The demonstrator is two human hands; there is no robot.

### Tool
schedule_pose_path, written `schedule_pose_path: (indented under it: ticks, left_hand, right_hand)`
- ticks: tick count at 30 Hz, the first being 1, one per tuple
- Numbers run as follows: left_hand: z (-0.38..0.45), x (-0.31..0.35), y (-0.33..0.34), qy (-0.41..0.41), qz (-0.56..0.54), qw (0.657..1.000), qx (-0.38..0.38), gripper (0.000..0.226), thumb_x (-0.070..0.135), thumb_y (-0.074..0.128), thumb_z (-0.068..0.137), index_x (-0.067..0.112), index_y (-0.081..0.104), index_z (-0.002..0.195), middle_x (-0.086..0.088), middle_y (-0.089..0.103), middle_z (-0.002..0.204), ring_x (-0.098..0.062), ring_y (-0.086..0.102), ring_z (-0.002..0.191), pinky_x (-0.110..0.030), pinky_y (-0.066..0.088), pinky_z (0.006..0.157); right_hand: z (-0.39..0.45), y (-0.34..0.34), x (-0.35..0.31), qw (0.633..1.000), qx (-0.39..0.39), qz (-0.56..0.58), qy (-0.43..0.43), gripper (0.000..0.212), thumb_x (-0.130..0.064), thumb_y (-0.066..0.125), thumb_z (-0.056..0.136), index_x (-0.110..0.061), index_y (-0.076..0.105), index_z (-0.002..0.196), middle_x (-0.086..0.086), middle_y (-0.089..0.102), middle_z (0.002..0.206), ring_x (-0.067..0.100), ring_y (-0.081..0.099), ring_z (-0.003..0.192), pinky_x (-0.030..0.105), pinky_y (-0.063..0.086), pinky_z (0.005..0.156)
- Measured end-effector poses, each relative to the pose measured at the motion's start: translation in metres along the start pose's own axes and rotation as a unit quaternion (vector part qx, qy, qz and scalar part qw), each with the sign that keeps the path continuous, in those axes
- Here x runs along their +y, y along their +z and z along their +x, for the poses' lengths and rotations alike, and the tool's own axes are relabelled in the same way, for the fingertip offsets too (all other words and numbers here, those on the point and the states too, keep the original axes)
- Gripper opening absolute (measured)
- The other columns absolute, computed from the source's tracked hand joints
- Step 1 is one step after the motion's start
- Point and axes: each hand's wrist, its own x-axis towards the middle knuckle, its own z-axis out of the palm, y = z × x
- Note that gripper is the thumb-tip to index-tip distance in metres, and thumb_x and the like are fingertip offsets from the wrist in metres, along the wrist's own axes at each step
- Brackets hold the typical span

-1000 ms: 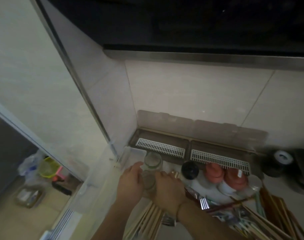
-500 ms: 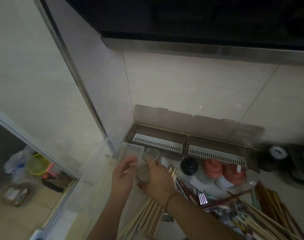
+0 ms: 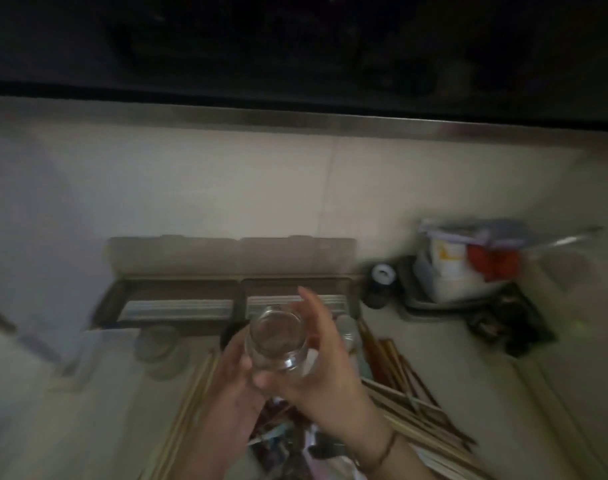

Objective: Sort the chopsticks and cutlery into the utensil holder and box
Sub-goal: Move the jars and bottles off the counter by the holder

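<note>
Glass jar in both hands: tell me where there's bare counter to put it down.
Both hands, left hand and right hand, grip the glass jar. Bare counter lies right of the chopsticks, in front of the dark tray. Below the hands it is crowded with cutlery; a second jar stands left.

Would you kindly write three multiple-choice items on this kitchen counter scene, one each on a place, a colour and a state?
1. Where is the clear glass jar?
A. lying among the chopsticks
B. held up between both hands
C. inside the utensil holder

2. What colour is the blurred thing at the far right of the counter?
A. red
B. green
C. yellow

3. How does the jar's mouth stand?
A. capped with a black lid
B. sealed with foil
C. open, no lid

Key: 1 B, the left hand and the right hand both hold it; 2 A, it shows red beside the white tub; 3 C, the rim is bare.
</note>
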Motion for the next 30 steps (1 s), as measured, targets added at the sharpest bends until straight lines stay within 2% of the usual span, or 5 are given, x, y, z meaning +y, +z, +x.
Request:
schedule_pose_path:
  ticks: [5, 11, 14, 22, 30]
  left_hand:
    - [0.026, -0.060, 0.071, -0.099, 0.042, 0.994, -0.028, 0.089, 0.035, 0.093, 0.054, 0.005, 0.055, 0.128, -0.019, 0.064, 0.121, -0.026, 0.066, 0.096, -0.027, 0.054, 0.061]
    - [0.055, -0.138, 0.140, -0.241, 0.246, 0.934, -0.091, 0.030, 0.040, 0.066, 0.088, 0.033, 0.061, 0.117, 0.003, 0.065, 0.120, -0.011, 0.063, 0.106, -0.032, 0.050, 0.095]
    - [0.067, -0.161, 0.168, -0.277, 0.356, 0.880, -0.148, 0.023, 0.049, 0.051, 0.095, 0.044, 0.048, 0.117, 0.024, 0.053, 0.111, 0.013, 0.050, 0.094, -0.007, 0.044, 0.076]
    - [0.096, -0.224, 0.193, -0.379, 0.266, 0.883, -0.081, 0.010, 0.045, 0.041, 0.100, 0.040, 0.049, 0.100, 0.018, 0.055, 0.107, 0.001, 0.054, 0.096, -0.024, 0.046, 0.078]
    - [0.109, -0.249, 0.200, -0.350, 0.287, 0.891, -0.041, 0.020, 0.046, 0.039, 0.101, 0.039, 0.042, 0.118, 0.017, 0.048, 0.117, -0.003, 0.047, 0.107, -0.028, 0.037, 0.093]
  right_hand:
    - [-0.036, -0.082, 0.045, 0.993, 0.089, -0.064, 0.051, 0.083, -0.023, 0.092, 0.053, -0.032, 0.049, 0.123, -0.028, 0.059, 0.113, -0.005, 0.060, 0.101, 0.011, 0.047, 0.082]
    - [-0.052, -0.168, 0.124, 0.948, 0.253, -0.114, 0.154, 0.074, -0.036, 0.091, 0.051, -0.035, 0.046, 0.110, -0.024, 0.058, 0.092, -0.008, 0.060, 0.084, 0.003, 0.041, 0.065]
    - [-0.046, -0.198, 0.180, 0.926, 0.280, -0.170, 0.187, 0.083, -0.054, 0.080, 0.050, -0.021, 0.047, 0.119, -0.005, 0.055, 0.111, 0.008, 0.057, 0.095, 0.006, 0.036, 0.078]
    - [-0.029, -0.223, 0.245, 0.922, 0.280, -0.169, 0.206, 0.079, -0.044, 0.074, 0.061, -0.016, 0.044, 0.129, 0.005, 0.048, 0.126, 0.020, 0.054, 0.109, 0.035, 0.048, 0.092]
    - [-0.038, -0.235, 0.264, 0.931, 0.289, -0.120, 0.188, 0.080, -0.029, 0.080, 0.070, -0.017, 0.039, 0.138, 0.004, 0.048, 0.135, 0.018, 0.055, 0.115, 0.029, 0.046, 0.089]
